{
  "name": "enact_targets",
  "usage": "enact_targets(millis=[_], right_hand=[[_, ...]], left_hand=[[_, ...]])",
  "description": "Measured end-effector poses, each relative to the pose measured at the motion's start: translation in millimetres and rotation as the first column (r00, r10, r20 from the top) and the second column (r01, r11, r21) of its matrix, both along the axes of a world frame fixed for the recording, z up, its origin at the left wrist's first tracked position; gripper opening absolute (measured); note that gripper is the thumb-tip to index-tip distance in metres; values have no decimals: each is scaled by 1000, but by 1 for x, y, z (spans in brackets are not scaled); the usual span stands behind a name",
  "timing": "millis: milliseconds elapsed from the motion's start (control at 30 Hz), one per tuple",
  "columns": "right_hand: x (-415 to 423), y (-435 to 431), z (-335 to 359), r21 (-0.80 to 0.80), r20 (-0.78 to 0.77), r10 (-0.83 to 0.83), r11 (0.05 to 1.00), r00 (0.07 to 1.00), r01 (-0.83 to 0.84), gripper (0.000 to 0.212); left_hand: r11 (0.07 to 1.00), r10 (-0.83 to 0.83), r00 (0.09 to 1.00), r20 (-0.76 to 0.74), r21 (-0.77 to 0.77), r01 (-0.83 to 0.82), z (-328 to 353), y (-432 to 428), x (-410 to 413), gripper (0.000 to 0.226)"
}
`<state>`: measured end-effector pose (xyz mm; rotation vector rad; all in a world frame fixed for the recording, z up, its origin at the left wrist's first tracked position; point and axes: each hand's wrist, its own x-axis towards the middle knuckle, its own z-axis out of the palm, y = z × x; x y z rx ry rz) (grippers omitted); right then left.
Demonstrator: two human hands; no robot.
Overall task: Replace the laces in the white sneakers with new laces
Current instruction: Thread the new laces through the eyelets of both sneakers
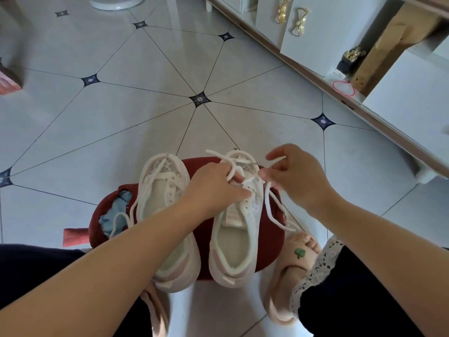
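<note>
White sneakers (167,215) sit side by side on a red stool (206,229), lifted up so both hands can reach. Toes point away from the person, heels at the near edge. On the shoe by the right edge (237,229), the left hand (213,188) curls round the lace (267,205) and the right hand (296,178) pinches it, maybe for threading.

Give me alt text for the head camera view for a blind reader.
A white shoelace is held over the right white mesh sneaker: the left hand grips a loop, the right hand pinches a strand. Both sneakers stand on a dark red stool.
</note>
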<state>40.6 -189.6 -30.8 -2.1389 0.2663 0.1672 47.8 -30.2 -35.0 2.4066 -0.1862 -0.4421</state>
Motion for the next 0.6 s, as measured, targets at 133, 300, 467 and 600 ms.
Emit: enact_targets(millis=[133, 300, 467, 600], right_hand=[[-6, -6, 6, 222, -203, -25, 972, 979, 71, 11], [-6, -4, 4, 207, -259, 1, 977, 966, 54, 14], [-6, 0, 0, 144, -319, 116, 987, 941, -73, 33], [-6, -2, -4, 6, -234, 102, 995, 967, -103, 27]], left_hand=[[1000, 13, 1000, -25, 21, -13, -1, 0, -2, 25], [992, -17, 999, -29, 124, 21, 1, -3, 1, 24], [998, 22, 974, -226, -57, -36, 3, -3, 4, 13], [952, 131, 917, -376, -210, -222, 0, -3, 3, 14]])
